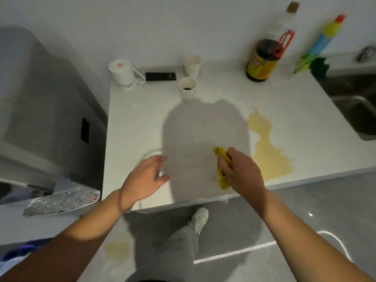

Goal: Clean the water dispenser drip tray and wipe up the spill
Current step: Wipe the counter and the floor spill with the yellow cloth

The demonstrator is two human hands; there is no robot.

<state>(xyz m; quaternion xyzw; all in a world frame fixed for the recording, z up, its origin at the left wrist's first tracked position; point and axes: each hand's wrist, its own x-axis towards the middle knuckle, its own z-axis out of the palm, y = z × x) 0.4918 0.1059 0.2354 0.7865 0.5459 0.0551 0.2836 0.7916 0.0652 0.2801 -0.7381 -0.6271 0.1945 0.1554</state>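
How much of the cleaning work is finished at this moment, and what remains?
Done: little that shows. The drip tray sits at the dispenser's base; whether it is clean I cannot tell. In hand: the right hand grips a yellow cloth on the counter, just left of the spill; the left hand hovers open. Left: the tan spill looks unwiped, and a yellowish patch marks the floor.

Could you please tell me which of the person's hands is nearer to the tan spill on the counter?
Right. The right hand, gripping a yellow cloth, sits just left of the spill; the open left hand is much farther left.
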